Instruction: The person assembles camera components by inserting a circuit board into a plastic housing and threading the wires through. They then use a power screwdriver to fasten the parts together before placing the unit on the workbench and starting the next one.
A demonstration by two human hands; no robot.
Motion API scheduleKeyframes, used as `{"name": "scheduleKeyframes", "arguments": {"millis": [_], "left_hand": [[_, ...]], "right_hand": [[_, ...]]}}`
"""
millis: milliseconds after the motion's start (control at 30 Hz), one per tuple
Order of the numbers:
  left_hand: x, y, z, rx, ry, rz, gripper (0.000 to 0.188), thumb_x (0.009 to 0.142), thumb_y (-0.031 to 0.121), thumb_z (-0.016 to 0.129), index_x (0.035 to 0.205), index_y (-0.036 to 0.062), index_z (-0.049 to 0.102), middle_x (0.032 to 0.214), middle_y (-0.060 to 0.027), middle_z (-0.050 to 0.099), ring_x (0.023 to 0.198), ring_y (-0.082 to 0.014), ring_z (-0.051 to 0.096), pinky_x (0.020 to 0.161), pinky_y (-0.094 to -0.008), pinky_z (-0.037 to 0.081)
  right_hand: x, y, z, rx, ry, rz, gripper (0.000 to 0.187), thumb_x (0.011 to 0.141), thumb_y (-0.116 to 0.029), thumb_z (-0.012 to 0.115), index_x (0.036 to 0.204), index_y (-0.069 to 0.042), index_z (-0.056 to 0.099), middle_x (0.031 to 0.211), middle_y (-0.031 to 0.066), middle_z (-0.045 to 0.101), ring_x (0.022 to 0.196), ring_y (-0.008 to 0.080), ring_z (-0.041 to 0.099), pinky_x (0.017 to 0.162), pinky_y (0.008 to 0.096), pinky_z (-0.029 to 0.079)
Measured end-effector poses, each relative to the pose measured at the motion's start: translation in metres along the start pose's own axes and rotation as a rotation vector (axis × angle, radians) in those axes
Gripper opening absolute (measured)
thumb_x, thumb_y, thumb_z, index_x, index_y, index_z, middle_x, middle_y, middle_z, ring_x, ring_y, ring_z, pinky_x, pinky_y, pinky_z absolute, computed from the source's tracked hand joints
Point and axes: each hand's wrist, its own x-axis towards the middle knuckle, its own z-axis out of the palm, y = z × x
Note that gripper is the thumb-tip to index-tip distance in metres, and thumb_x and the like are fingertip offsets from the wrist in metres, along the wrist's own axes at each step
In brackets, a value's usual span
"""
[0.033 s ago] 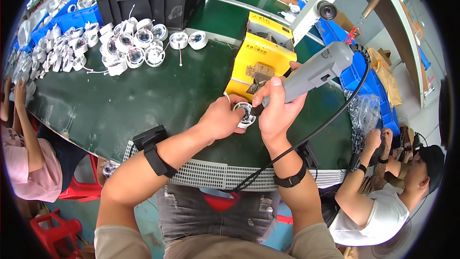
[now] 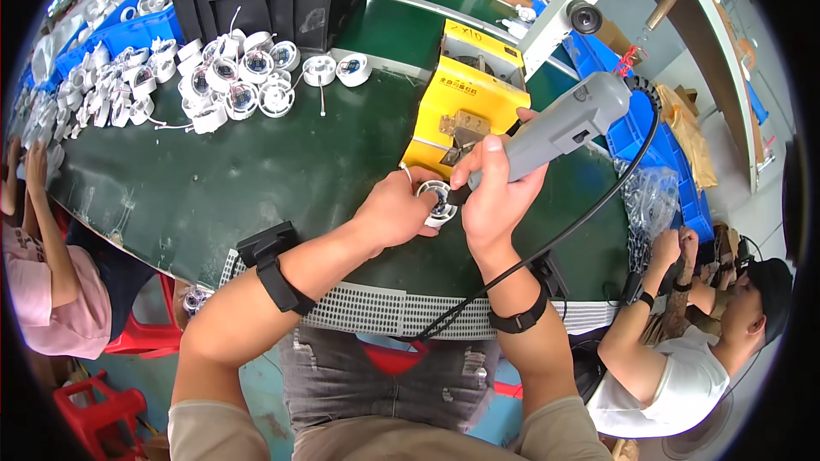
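The left hand (image 2: 395,207) grasps a white round housing (image 2: 440,222), with its fingers around the rim and over the inside part. This housing is on the green table (image 2: 342,149), just in front of the yellow machine (image 2: 427,115). The right hand (image 2: 498,205) is closed around a grey handheld tool (image 2: 559,130), whose dark lower end points to the housing; whether the tip touches it, I cannot tell. Further to the left, many similar housings (image 2: 242,101) lie in a pile, near a black crate (image 2: 256,13).
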Motion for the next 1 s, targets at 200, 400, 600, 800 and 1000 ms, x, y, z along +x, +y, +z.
{"name": "scheduleKeyframes", "arguments": {"millis": [200,400,600,800,1000], "left_hand": [[-0.001,-0.001,0.001,-0.004,0.023,0.015,0.028,0.094,0.009,0.051,0.117,-0.0063,0.054,0.098,-0.0131,0.062,0.082,-0.0183,0.066,0.072,-0.0290,0.059],[-0.001,-0.002,0.002,-0.017,0.031,0.055,0.029,0.093,0.008,0.050,0.117,-0.0077,0.055,0.097,-0.0149,0.065,0.079,-0.0196,0.068,0.070,-0.0284,0.058],[-0.002,0.000,-0.002,0.058,0.009,0.039,0.027,0.095,0.012,0.051,0.116,-0.0052,0.055,0.099,-0.0118,0.062,0.085,-0.0177,0.065,0.071,-0.0287,0.059],[-0.015,0.025,-0.020,0.724,0.373,0.353,0.023,0.077,0.004,0.058,0.098,0.0059,0.068,0.097,-0.0153,0.067,0.087,-0.0295,0.066,0.073,-0.0380,0.053],[-0.021,0.023,-0.050,1.218,0.642,0.646,0.024,0.076,-0.003,0.054,0.091,0.0079,0.069,0.095,-0.0102,0.067,0.092,-0.0321,0.064,0.081,-0.0399,0.051]], "right_hand": [[-0.002,0.002,0.001,-0.011,-0.019,0.013,0.040,0.093,-0.010,0.049,0.127,0.000,0.032,0.062,0.0069,0.048,0.046,0.0143,0.048,0.047,0.0285,0.044],[-0.005,0.011,-0.005,0.121,-0.127,0.011,0.039,0.091,-0.009,0.050,0.124,-0.001,0.033,0.063,0.0074,0.048,0.046,0.0149,0.048,0.047,0.0285,0.044],[-0.008,0.010,-0.005,0.098,-0.179,-0.015,0.042,0.089,-0.011,0.052,0.123,0.002,0.032,0.064,0.0080,0.049,0.046,0.0152,0.049,0.048,0.0272,0.043],[-0.002,0.009,-0.012,0.121,-0.083,0.004,0.043,0.087,-0.004,0.055,0.125,0.001,0.037,0.071,0.0066,0.052,0.051,0.0135,0.052,0.047,0.0268,0.045],[0.004,0.024,-0.017,0.011,-0.026,-0.021,0.044,0.085,-0.001,0.060,0.125,-0.001,0.039,0.077,0.0052,0.054,0.053,0.0106,0.052,0.046,0.0245,0.044]]}}
